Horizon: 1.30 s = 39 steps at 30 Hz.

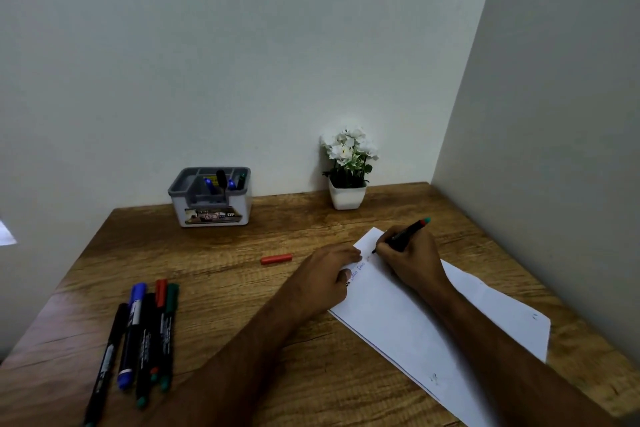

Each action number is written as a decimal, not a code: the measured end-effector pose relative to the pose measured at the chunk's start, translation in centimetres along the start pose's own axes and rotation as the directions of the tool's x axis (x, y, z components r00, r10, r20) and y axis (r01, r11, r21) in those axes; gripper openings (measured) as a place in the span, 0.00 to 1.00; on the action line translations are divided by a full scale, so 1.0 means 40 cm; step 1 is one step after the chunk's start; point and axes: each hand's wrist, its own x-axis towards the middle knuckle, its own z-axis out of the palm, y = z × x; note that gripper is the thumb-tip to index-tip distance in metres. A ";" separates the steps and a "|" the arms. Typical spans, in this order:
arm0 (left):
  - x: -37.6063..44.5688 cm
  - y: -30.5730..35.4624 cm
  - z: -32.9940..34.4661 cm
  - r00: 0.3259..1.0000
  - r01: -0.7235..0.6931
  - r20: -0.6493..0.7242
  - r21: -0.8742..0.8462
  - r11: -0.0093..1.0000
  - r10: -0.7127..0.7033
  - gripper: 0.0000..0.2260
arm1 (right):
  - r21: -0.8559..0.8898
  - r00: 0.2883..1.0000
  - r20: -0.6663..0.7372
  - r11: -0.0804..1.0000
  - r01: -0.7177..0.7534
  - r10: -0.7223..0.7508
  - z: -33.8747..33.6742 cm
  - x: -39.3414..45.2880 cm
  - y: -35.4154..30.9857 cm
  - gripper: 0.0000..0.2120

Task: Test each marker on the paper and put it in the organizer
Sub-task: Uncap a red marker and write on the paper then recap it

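Head view looked down on a wooden desk (214, 274) set in a corner of pale walls. At centre right of the frame the right hand (410, 258) pinched a black marker (403, 236) in a writing grip, its tip touching the far end of a white sheet of paper (415, 326), its red and teal end pointing toward the upper right. The paper lay slanted from the centre toward the lower right, with a short line of blue writing near the marker tip. The left hand (327, 279) lay flat on the paper's left edge, fingers fairly straight and pressing down on it, holding nothing.

A red cap (276, 259) lay on its side on the bare wood, to the left of the left hand and apart from it. At lower left a group of capped markers (142, 333) lay side by side, touching or nearly so: black, blue, red and green caps showed among them.

The organizer (210, 198), a white box with a grey divided insert, stood against the back wall at centre left of the frame. Several markers (225, 180) stood in its right-hand compartments, blue, black and green tops showing. A small white pot of white flowers (347, 170) stood to its right, also by the wall.
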 end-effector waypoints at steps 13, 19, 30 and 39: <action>-0.001 0.002 0.001 1.000 0.009 0.008 -0.012 1.000 -0.009 0.20 | -0.010 1.000 -0.022 1.000 -0.012 0.012 -0.001 -0.003 -0.020 0.06; -0.001 0.006 -0.014 0.999 -0.024 -0.038 -0.029 0.999 0.023 0.17 | 0.174 0.993 -0.091 0.983 -0.059 0.076 -0.023 0.001 -0.036 0.06; -0.024 -0.070 -0.160 0.973 0.127 -0.205 0.081 0.989 -0.108 0.12 | 0.442 0.997 -0.036 0.895 -0.051 0.075 -0.028 -0.004 -0.087 0.06; -0.099 -0.121 -0.198 0.949 0.313 -0.089 0.178 0.933 -0.301 0.10 | 0.467 0.999 0.042 0.884 -0.012 -0.009 0.026 -0.033 -0.136 0.03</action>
